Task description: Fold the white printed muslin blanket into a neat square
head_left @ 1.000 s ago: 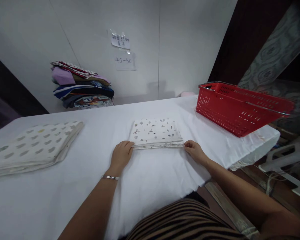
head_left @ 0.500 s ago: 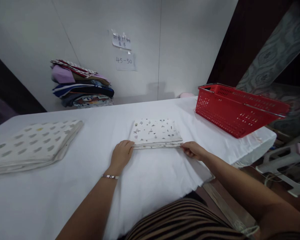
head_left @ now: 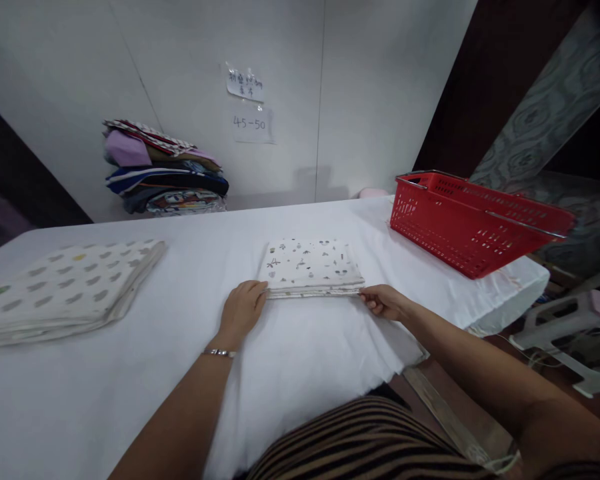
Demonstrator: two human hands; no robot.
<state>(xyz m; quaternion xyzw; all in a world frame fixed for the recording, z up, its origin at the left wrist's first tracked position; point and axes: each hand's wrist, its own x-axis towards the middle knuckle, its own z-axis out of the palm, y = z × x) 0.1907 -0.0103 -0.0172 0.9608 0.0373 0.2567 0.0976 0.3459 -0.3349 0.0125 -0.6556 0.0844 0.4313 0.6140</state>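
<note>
A folded white cloth (head_left: 310,263) with a small grey and green print lies flat in front of me, its layered folds facing my body. My left hand (head_left: 244,305) is closed at the cloth's near left corner, with the fingertips partly hidden against the fabric. At the near right corner, my right hand (head_left: 384,302) pinches the edge between thumb and fingers. Farther left rests a larger folded white cloth (head_left: 75,283) with grey spots, apart from both hands.
White fabric covers the table (head_left: 200,260). A red shopping basket (head_left: 440,220) stands at the right end. Behind the table's far left edge is a pile of folded clothes (head_left: 165,170). A plastic stool (head_left: 555,333) stands at the right, and paper notes (head_left: 253,123) hang on the wall.
Both hands stay at the near corners of the folded cloth. Only a slight shift of the camera view shows.
</note>
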